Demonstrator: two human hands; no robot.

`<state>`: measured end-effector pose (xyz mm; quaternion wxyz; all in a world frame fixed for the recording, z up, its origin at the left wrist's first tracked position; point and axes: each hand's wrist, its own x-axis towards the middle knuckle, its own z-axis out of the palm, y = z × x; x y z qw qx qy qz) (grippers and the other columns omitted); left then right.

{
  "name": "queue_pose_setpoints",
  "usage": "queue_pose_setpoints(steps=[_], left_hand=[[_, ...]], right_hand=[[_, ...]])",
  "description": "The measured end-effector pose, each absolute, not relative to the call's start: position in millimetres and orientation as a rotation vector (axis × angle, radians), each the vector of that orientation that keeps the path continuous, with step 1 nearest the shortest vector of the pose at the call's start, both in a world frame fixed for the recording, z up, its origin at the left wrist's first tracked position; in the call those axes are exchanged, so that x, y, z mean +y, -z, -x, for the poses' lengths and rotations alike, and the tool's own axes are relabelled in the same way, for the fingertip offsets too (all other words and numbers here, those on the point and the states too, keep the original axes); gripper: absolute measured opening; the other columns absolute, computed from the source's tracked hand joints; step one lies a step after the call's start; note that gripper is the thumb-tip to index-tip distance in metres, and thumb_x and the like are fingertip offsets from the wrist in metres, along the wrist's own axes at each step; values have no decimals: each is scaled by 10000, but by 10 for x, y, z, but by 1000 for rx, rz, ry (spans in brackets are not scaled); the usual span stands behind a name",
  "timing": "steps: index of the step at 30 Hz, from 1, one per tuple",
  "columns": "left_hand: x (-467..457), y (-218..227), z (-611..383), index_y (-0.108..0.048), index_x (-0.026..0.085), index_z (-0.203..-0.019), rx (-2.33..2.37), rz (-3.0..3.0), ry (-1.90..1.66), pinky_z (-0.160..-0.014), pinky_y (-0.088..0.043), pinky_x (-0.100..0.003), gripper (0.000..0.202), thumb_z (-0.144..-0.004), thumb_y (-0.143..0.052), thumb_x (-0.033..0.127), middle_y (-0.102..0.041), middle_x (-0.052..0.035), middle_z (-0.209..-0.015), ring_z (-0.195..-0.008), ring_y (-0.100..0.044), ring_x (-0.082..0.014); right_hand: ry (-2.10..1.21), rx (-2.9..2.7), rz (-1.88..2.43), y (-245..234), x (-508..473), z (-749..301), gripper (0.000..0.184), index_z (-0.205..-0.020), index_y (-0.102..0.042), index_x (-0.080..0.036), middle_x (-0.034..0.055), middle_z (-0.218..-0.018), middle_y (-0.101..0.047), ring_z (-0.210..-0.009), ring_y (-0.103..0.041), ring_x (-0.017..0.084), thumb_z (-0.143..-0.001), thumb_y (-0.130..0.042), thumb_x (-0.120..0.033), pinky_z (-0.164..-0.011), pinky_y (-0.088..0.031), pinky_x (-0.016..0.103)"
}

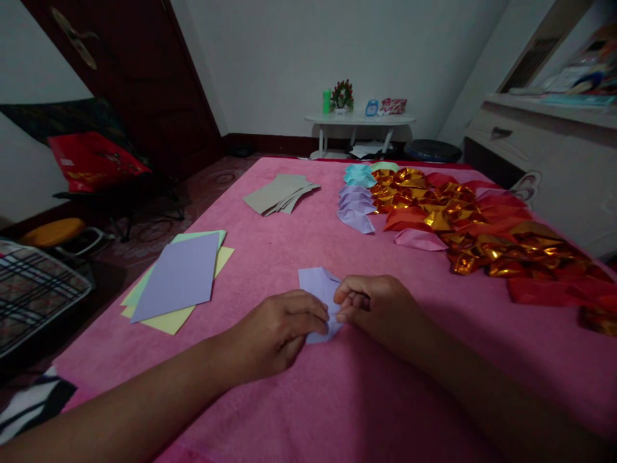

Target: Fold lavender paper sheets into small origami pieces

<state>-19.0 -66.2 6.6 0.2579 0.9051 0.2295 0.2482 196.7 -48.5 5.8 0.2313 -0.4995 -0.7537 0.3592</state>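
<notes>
A small lavender sheet of paper, partly folded, lies on the pink cloth in front of me. My left hand rests curled on its near left edge, fingertips pinching the paper. My right hand meets it from the right, fingers bent and pressed on the same fold. The paper's near part is hidden under both hands.
A stack of lavender, green and yellow sheets lies to the left. Grey cards sit farther back. Folded lavender, teal, pink and gold-and-red pieces fill the right side. A white side table stands by the wall.
</notes>
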Motion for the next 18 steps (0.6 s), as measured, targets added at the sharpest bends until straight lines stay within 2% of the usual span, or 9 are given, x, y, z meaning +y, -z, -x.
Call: queue_pose_setpoints(steps=[4,8,14,18], left_hand=[[-682,-59,177,-542,164,-1213,628,-2479,-697,-843,-482,-309,502,-777,-412,-47,-615,-94,-1046,-964,-556,-160],[-701,-49,178,-603,193,-1134,663,-2568,-638,-791,-481,-297,378,-835,-443,26,-594,-93,-1034,-944,-548,-166],[-702,-65,164,-604,177,-1127,681,-2671,-643,-780,-491,-303,309,-869,-459,90,-575,-119,-1145,-989,-550,-186],[-700,-77,144,-596,156,-1127,635,-2717,-634,-809,-493,-313,287,-887,-448,101,-626,-112,-1030,-964,-571,-179]], right_hand=[[-957,-2098,1378,-96,-491,-1949,120,-751,-645,-200,-36,-647,-611,-580,-533,96,-675,-594,-122,-553,-357,210],[-921,-2116,1360,-104,-508,-1941,104,-752,-632,-198,-41,-637,-596,-574,-522,93,-694,-590,-123,-553,-350,211],[-782,-2148,1348,-76,-566,-1920,90,-726,-582,-196,-47,-609,-541,-564,-486,100,-717,-570,-107,-551,-339,224],[-597,-2132,1401,-64,-630,-1864,144,-756,-515,-195,-15,-731,-563,-654,-518,134,-706,-577,-75,-579,-366,250]])
